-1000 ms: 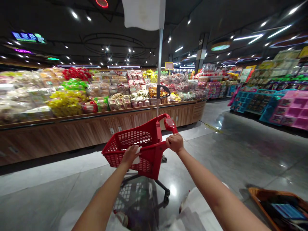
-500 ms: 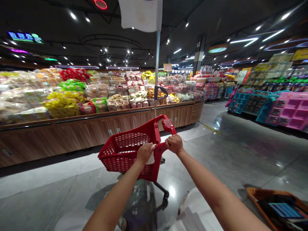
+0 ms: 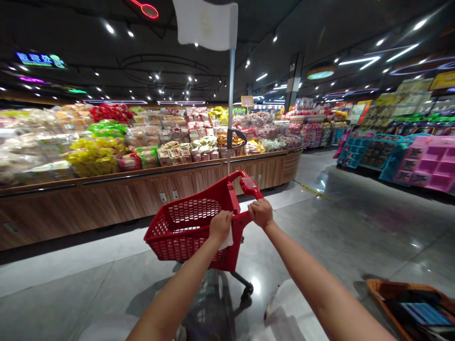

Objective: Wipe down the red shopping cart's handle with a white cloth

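Note:
A red plastic shopping cart [image 3: 232, 255] stands in front of me, its perforated basket pointing left. My right hand [image 3: 261, 212] is closed around the cart's handle, near the red console [image 3: 249, 185]. On the cart's near upper edge, my left hand [image 3: 221, 227] is also closed, with a white tissue-like piece [image 3: 226, 239] hanging beneath the fingers. What lies under the left fingers is partly hidden. A pole [image 3: 231, 90] with a white flag [image 3: 208, 24] and a dark ring [image 3: 237, 138] rises behind the handle. No goods show in the visible part of the basket.
Beyond the cart runs a long wood-panelled counter [image 3: 121, 199] heaped with packaged foods [image 3: 94, 154]. Pink and blue display racks [image 3: 432, 163] stand at the right. Low at the right is an orange-brown basket [image 3: 377, 289] with dark items. Grey polished floor [image 3: 341, 227] spreads between them.
Both hands have shifted slightly right, and the cart's handle end has moved a little right with them. The flag sits slightly lower in view, showing more of it. Both grips stay closed.

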Tool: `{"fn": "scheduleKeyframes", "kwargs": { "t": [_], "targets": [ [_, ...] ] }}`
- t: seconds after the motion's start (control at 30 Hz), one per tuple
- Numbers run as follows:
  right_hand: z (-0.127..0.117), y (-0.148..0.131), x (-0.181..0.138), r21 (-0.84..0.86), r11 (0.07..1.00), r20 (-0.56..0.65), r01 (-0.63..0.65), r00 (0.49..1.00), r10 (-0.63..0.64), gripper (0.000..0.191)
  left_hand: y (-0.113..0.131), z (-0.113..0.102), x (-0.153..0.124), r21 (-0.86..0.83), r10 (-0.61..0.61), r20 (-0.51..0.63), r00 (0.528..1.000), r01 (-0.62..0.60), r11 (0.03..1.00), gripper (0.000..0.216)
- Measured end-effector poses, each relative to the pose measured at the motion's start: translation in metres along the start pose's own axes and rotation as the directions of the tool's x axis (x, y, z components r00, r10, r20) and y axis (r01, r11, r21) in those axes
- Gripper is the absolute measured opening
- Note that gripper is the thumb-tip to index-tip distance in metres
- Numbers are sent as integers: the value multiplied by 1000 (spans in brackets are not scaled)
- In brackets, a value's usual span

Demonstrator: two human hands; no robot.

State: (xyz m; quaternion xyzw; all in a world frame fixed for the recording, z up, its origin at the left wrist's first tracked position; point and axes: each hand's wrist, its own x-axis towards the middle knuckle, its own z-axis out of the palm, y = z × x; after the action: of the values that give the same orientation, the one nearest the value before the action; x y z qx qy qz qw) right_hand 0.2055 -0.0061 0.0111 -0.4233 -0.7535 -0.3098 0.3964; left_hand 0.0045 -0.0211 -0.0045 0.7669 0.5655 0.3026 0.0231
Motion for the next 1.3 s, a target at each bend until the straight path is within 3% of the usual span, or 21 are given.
{"fn": "scheduleKeyframes", "kwargs": {
  "t": [0.07, 0.13, 0.23, 0.37, 0.43, 0.53, 0.6, 0.7, 0.77, 0.83, 1.03, 1.1, 1.17, 1.23, 1.3],
  "targets": [
    [-2, 0, 1, 7, 1000, 0, 18, 1000, -18, 38, 29, 5, 9, 58, -50, -5, 999, 50, 997, 46],
    [-3, 1, 1, 10, 1000, -2, 26, 1000, -26, 38, 34, 6, 10, 92, -51, 2, 999, 50, 994, 46],
    [-2, 4, -1, 19, 999, -3, 37, 999, -37, 39, 7, 4, 0, 99, -4, 13, 1000, 3, 995, 44],
    [0, 4, -3, 30, 999, 11, 10, 1000, -11, 38, -41, -1, -18, 63, -27, -19, 999, 28, 998, 41],
    [1, 1, -4, 35, 999, 2, -4, 1000, 4, 37, -47, -5, -20, -12, -70, -63, 996, 69, 998, 42],
    [2, -7, -2, 42, 999, -15, -7, 1000, 8, 36, -22, -8, -10, -160, -128, -149, 980, 104, 982, 47],
    [2, -13, 0, 45, 999, -11, -6, 1000, 6, 36, 9, -7, 2, -180, -57, -140, 988, 32, 983, 45],
    [2, -18, 3, 44, 999, -3, -5, 1000, 5, 35, 44, -4, 15, -27, -31, -78, 996, 29, 999, 44],
    [3, -20, 5, 44, 999, -4, 5, 1000, -5, 35, 45, -3, 15, 70, -57, -47, 997, 60, 996, 43],
    [5, -19, 5, 46, 999, -14, 23, 1000, -22, 36, 26, -4, 8, 115, -82, -26, 996, 84, 990, 43],
    [7, -17, 4, 48, 999, -22, 25, 999, -24, 37, -78, -21, -26, 234, -186, -17, 982, 185, 955, 41],
    [8, -18, 4, 41, 999, -21, 1, 1000, -1, 37, -93, -26, -29, 232, -225, -30, 974, 226, 946, 40],
    [9, -21, 4, 36, 999, -29, -16, 999, 17, 37, -85, -26, -24, 182, -256, -38, 966, 259, 949, 41],
    [10, -23, 6, 32, 999, -36, -16, 999, 17, 37, -56, -21, -14, 116, -229, -37, 973, 232, 966, 46],
    [11, -25, 7, 30, 1000, -42, -3, 999, 5, 38, -17, -13, -3, 15, -99, -57, 994, 100, 995, 47]
  ]
}}
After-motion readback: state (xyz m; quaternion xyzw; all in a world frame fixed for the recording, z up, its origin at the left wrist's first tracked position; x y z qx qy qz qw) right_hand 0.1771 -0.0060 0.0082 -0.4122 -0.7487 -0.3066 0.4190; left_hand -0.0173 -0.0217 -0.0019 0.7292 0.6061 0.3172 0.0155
